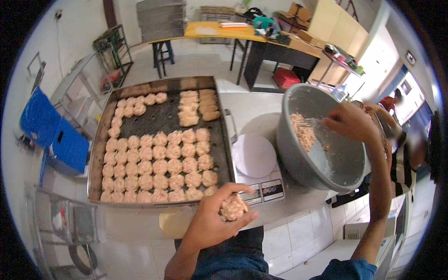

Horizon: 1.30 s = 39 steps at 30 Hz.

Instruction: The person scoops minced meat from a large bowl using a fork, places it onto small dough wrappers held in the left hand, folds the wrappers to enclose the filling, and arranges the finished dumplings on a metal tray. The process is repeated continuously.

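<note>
My left hand (212,217) curls its fingers and thumb around a raw meat dumpling (233,208) with a rough pinkish top, just in front of the scale. Over the large grey basin (287,154), my right hand (347,122) grips what looks like a metal fork (308,122). Its end touches the pale minced filling (302,133) heaped against the basin's left side. Left of my hands lies a big dark metal tray (154,122) holding rows of similar dumplings (159,167). Its far right corner has smoother, folded-looking pieces (208,105).
A white kitchen scale (255,156) stands between tray and basin. A pale yellow round (175,221), perhaps wrappers, lies at the table's near edge. Blue bins (58,133) stand at left, a yellow-topped table (205,29) behind. Other people (396,105) are at the right.
</note>
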{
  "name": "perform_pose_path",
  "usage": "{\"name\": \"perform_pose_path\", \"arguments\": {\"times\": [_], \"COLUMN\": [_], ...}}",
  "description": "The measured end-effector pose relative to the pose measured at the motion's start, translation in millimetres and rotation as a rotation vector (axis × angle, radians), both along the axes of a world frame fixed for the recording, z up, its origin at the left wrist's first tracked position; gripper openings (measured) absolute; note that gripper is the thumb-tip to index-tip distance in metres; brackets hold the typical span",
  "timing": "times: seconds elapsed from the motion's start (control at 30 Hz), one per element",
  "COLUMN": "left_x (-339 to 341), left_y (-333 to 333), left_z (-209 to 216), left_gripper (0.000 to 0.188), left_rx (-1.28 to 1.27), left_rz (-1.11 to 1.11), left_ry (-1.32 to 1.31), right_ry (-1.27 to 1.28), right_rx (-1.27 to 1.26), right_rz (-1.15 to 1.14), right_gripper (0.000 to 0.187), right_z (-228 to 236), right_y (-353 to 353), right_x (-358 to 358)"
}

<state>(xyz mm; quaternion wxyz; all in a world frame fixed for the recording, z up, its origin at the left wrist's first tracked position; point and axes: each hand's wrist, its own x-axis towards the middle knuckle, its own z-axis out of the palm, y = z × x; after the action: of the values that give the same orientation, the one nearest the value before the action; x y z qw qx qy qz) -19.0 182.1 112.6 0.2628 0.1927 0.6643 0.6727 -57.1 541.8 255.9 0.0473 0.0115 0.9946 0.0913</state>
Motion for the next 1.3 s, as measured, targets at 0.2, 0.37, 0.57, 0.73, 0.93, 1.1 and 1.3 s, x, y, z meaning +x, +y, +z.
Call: {"name": "perform_pose_path", "arguments": {"times": [0.2, 0.37, 0.57, 0.73, 0.93, 1.1, 1.3], "left_x": [6, 9, 9, 15, 4, 6, -4], "left_y": [-3, 5, 4, 9, 11, 12, 5], "left_z": [-9, 1, 2, 5, 4, -1, -1], "left_gripper": [0.044, 0.038, 0.030, 0.030, 0.036, 0.043, 0.027], "left_rx": [-0.011, 0.016, -0.105, -0.156, -0.026, 0.144, -0.039], "left_rz": [0.096, 0.203, 0.204, 0.231, 0.097, 0.122, -0.017], "left_ry": [0.212, 0.366, 0.502, 0.570, 0.291, 0.180, 0.262], "right_ry": [0.066, -0.054, -0.058, -0.050, -0.114, 0.205, -0.136], "right_rx": [-0.336, -0.284, -0.318, -0.482, -0.956, -0.713, 0.280], "right_rz": [0.186, 0.317, 0.364, 0.379, 0.290, 0.087, -0.187], "right_gripper": [0.030, 0.029, 0.031, 0.028, 0.024, 0.036, 0.037], "right_z": [22, 14, 7, -8, -24, 1, -48], "right_y": [-115, -150, -152, -152, -121, -63, 42], "right_x": [81, 102, 95, 89, 79, 63, -58]}}
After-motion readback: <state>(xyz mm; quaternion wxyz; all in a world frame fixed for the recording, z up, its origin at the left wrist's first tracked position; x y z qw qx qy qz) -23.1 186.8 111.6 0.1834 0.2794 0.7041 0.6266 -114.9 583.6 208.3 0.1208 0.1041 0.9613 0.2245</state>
